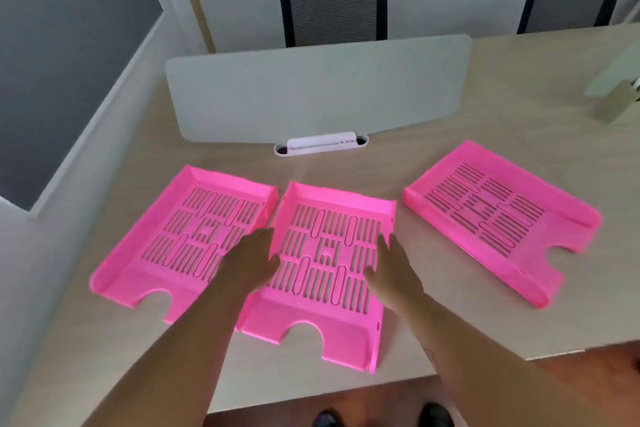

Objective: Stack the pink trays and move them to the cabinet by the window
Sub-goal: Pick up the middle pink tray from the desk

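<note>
Both hands, left (250, 263) and right (393, 270), grip the middle tray (325, 274) sides; long axis toward the divider (318, 87), neighbouring trays left (180, 239) and right (502, 218).

This is an office. A long pale wood tabletop (485, 87) carries a grey privacy divider (311, 87) with a white cable port (320, 146) at its foot; beyond the divider stand two black mesh-backed chairs (334, 12), and pink letter trays (322, 253) lie before it.
</note>
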Demonstrator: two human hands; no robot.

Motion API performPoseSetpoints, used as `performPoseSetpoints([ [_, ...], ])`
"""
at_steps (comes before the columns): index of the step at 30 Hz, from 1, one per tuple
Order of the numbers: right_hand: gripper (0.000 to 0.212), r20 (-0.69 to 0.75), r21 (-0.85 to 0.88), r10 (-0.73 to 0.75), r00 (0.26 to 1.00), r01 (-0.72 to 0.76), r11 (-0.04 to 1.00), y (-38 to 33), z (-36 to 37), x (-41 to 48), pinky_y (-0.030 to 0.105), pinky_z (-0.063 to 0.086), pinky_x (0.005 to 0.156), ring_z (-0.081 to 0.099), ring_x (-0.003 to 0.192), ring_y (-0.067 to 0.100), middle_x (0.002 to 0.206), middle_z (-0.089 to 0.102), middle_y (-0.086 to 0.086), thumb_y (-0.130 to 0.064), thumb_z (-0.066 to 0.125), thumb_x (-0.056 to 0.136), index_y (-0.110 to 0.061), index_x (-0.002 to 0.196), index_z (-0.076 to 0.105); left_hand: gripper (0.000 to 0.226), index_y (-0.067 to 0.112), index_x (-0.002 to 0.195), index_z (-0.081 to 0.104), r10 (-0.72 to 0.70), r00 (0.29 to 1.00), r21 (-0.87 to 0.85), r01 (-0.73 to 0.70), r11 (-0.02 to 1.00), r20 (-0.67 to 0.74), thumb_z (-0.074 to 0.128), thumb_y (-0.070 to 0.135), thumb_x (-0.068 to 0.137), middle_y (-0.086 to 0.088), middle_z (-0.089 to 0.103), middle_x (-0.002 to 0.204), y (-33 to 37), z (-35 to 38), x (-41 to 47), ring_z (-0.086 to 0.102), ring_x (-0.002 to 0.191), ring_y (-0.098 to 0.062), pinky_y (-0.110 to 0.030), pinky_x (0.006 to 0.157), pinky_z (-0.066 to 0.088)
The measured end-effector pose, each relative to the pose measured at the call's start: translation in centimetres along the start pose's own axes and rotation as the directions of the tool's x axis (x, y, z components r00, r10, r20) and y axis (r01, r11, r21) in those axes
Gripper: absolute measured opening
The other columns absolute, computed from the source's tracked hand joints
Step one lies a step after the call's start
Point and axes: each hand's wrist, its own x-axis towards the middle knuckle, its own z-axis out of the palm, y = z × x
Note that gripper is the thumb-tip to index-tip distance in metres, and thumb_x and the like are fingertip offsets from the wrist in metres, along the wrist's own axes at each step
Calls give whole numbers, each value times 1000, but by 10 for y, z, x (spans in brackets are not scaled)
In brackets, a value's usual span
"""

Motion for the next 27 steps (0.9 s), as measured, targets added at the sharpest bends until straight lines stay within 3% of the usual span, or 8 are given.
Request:
performPoseSetpoints([
  [4, 74, 21, -55, 31, 999, -30, 998, 11, 34, -8, 37, 30, 119, -7, 156, 32, 169, -15, 11, -12, 40, 104, -7, 159, -8, 58, 14, 155, 20, -43, 995, 15, 42, 999, 91, 41, 25, 102, -7, 29, 160, -8, 26, -9, 59, 122, -26, -44, 93, 56],
  [8, 76, 29, -202, -56, 998, 60, 978, 32, 38, -2, 40, 25, 124, -13, 154, 34, 167, -20, 14, -9, 39, 103, -5, 157, -14, 61, 8, 156, 11, 16, 1000, 178, -16, 984, 2, 33, 31, 104, -9, 9, 165, -12, 48, -20, 34, 144, -26, -37, 102, 49],
  [11, 75, 34, -276, -85, 996, 91, 957, 48, 28, 12, 42, 19, 126, -12, 154, 34, 166, -22, 14, -5, 37, 102, -4, 155, -16, 67, 8, 156, -3, 26, 1000, 90, -25, 996, -5, 32, 30, 103, -5, -7, 164, -6, 63, -23, 21, 149, -20, -27, 96, 53],
  [14, 73, 57, -331, -122, 991, 134, 934, 60, 14, 32, 44, 18, 126, -11, 155, 34, 166, -22, 14, -7, 35, 103, -4, 156, -15, 78, 9, 154, -13, -5, 1000, -7, 5, 1000, -9, 40, 28, 99, -6, -12, 165, 6, 78, -24, 31, 144, -22, -28, 91, 55],
  [17, 72, 82, -365, -150, 985, 170, 916, 68, 2, 53, 45, 10, 127, -10, 155, 33, 164, -26, 10, -11, 33, 104, -6, 157, -15, 81, 8, 153, -14, -57, 998, -44, 56, 997, -18, 41, 27, 97, -7, -17, 164, 18, 92, -26, 15, 150, -25, -36, 108, 43],
  [21, 74, 108, -377, -178, 978, 206, 903, 72, -8, 70, 43, 3, 124, -11, 155, 29, 153, -35, 3, -11, 35, 104, -8, 154, -20, 73, 0, 154, 2, -101, 994, -21, 100, 995, -43, 39, 21, 96, -16, -6, 164, 33, 100, -25, 14, 150, -30, -38, 111, 40],
  [25, 76, 156, -386, -171, 973, 220, 896, 68, -19, 73, 45, 3, 127, -12, 155, 30, 159, -30, 6, -28, 36, 105, -9, 156, -17, 76, 6, 155, -5, -111, 992, 36, 114, 993, -67, 26, 43, 96, -9, -13, 160, 35, 93, -20, -3, 151, -26, -40, 119, 4],
  [27, 78, 148, -371, -195, 970, 237, 898, 57, -30, 81, 47, 3, 127, -11, 156, 29, 167, -18, 10, -39, 36, 104, -8, 159, -9, 79, 9, 156, -4, -140, 984, 55, 147, 988, -106, 13, 55, 93, -6, -9, 161, 30, 80, -13, -7, 150, -24, -41, 119, -4],
])
